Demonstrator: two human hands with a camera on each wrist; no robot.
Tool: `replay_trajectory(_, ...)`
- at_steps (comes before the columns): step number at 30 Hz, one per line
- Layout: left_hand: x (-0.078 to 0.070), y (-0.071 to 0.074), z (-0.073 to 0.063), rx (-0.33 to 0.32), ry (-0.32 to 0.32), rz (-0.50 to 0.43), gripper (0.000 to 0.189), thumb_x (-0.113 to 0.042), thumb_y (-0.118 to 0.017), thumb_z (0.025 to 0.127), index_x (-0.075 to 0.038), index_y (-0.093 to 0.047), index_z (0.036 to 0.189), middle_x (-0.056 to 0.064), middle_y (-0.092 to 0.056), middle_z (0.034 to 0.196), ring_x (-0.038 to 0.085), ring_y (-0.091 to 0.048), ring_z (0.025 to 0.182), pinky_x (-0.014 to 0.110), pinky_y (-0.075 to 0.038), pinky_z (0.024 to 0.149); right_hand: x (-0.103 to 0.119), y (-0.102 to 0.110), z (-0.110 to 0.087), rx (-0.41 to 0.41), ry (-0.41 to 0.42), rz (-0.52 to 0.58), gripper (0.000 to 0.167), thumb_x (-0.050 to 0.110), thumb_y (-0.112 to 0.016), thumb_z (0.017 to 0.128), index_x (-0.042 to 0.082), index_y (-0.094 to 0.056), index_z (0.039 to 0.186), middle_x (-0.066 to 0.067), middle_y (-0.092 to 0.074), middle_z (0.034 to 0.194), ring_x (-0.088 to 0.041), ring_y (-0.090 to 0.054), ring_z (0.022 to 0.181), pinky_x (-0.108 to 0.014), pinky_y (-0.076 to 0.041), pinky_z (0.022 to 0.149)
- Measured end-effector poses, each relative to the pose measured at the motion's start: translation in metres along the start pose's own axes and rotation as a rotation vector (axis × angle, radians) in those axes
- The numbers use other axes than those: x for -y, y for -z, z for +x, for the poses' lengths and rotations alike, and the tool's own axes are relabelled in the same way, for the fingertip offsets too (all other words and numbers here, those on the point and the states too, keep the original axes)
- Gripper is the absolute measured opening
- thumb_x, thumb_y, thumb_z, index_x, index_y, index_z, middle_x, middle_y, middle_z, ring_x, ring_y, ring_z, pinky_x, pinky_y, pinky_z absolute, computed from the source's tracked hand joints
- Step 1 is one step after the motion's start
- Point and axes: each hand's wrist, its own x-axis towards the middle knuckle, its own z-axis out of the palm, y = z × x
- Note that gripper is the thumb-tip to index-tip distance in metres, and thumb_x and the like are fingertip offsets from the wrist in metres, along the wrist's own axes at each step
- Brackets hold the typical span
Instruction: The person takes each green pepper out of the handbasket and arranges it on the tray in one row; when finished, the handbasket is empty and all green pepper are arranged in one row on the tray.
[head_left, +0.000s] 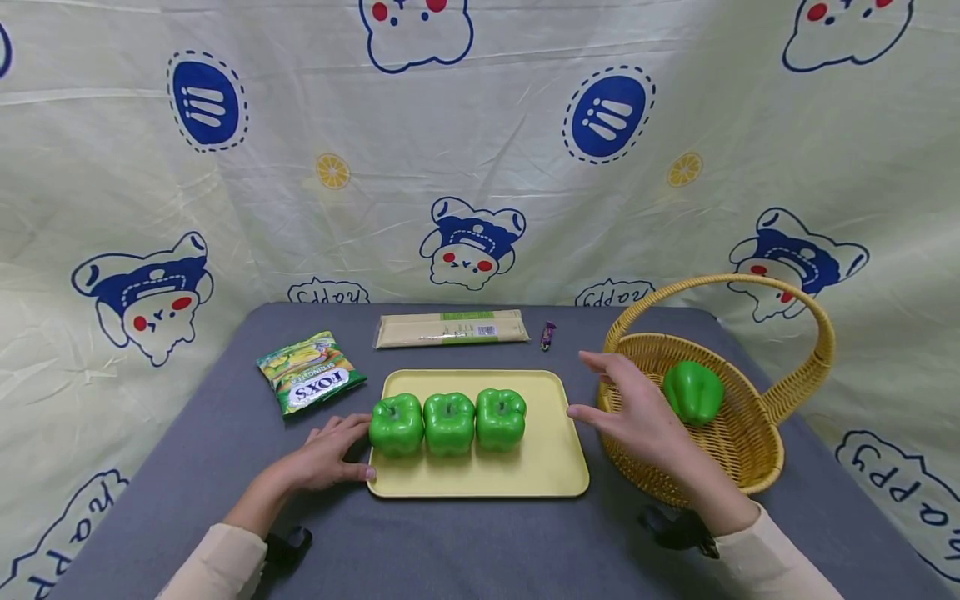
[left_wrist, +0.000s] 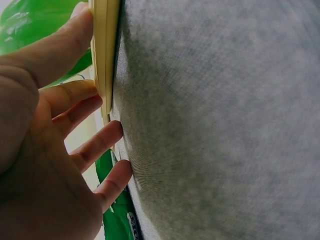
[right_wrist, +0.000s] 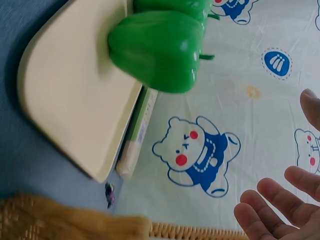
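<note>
Three green bell peppers, the left point(head_left: 396, 426), middle point(head_left: 449, 424) and right point(head_left: 501, 419) ones, stand in a row on a pale yellow tray point(head_left: 555, 454). At the tray's left end is my left hand point(head_left: 326, 457); in the left wrist view its thumb and index finger touch the tray's edge point(left_wrist: 104, 55), fingers fairly straight. My right hand point(head_left: 641, 412) hovers with spread fingers between the tray and a wicker basket point(head_left: 637, 479), holding nothing. Inside the basket lies another green bell pepper point(head_left: 693, 392). The right wrist view shows a pepper point(right_wrist: 155, 50) beyond the hand.
A green Fox's candy bag point(head_left: 309, 372) lies left of the tray. Behind the tray are a long beige pack point(head_left: 450, 328) with a green label and a small purple wrapped candy point(head_left: 547, 336). The basket's tall handle point(head_left: 817, 333) arches over the right side. A printed cloth hangs behind the table.
</note>
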Motion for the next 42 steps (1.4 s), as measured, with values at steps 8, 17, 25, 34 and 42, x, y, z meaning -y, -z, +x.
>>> replay_trajectory(8,-0.001,0.001,-0.001,0.004,0.010,-0.004,0.079,-0.044,-0.071,0.079,-0.004,-0.042,0.141,0.013,-0.039,0.146,0.036,-0.033,0.131,0.067,-0.021,0.099,-0.012,0.021,-0.008,-0.025,-0.014,-0.023,0.070,0.029,-0.076,0.079,0.005,-0.045,0.136,-0.015,-0.053,0.130,-0.032,-0.051,0.118,-0.052,-0.045,0.091)
replay_trajectory(17,-0.001,0.001,-0.001,0.002,0.012,-0.006,0.079,-0.043,-0.072,0.079,-0.004,-0.042,0.141,0.013,-0.039,0.146,0.036,-0.032,0.131,0.069,-0.019,0.100,-0.025,0.043,-0.014,-0.048,-0.060,-0.051,0.069,0.037,-0.072,0.081,0.006,-0.045,0.137,-0.017,-0.053,0.130,-0.035,-0.050,0.117,-0.056,-0.042,0.090)
replay_trajectory(25,-0.001,0.002,-0.001,0.010,0.019,-0.008,0.080,-0.044,-0.072,0.079,-0.004,-0.041,0.141,0.013,-0.038,0.147,0.038,-0.031,0.132,0.071,-0.017,0.100,-0.049,0.062,-0.011,-0.027,-0.172,-0.083,0.076,0.048,-0.066,0.084,0.005,-0.040,0.140,-0.022,-0.048,0.133,-0.041,-0.048,0.117,-0.058,-0.041,0.089)
replay_trajectory(34,-0.001,0.001,-0.001,0.009,0.024,-0.006,0.079,-0.043,-0.072,0.079,-0.004,-0.042,0.141,0.013,-0.038,0.146,0.037,-0.032,0.131,0.070,-0.018,0.099,-0.073,0.074,-0.002,-0.014,-0.227,-0.079,0.079,0.051,-0.063,0.085,0.003,-0.037,0.142,-0.027,-0.046,0.134,-0.046,-0.046,0.119,-0.061,-0.038,0.091)
replay_trajectory(42,-0.003,0.002,-0.001,0.014,0.024,-0.007,0.080,-0.044,-0.072,0.079,-0.005,-0.041,0.141,0.013,-0.038,0.147,0.037,-0.032,0.132,0.071,-0.016,0.100,-0.093,0.077,0.010,0.016,-0.287,-0.130,0.085,0.058,-0.059,0.084,0.001,-0.035,0.143,-0.028,-0.044,0.139,-0.047,-0.044,0.120,-0.062,-0.036,0.092)
